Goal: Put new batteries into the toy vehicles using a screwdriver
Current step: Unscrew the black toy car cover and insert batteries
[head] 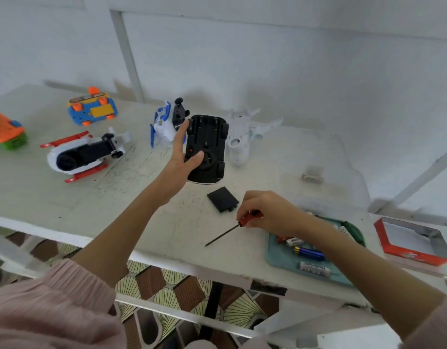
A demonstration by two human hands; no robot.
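The left hand [184,157] grips the black toy car [207,148] belly-up above the table [142,222], thumb across its underside, battery bay open. It looks light, hard, smooth plastic — best held by the flanks. The right hand's fingers [252,210] pinch the red-handled screwdriver [232,226], tip on the table.

Toy car [207,147] sat belly-up at table [142,222] centre, battery cover [222,199] just in front. Screwdriver [232,227] lay nearer the front edge, battery tray [280,258] to its right. Helicopter [84,153] and other toy vehicles lay left; airplane [242,137] just right of the car.
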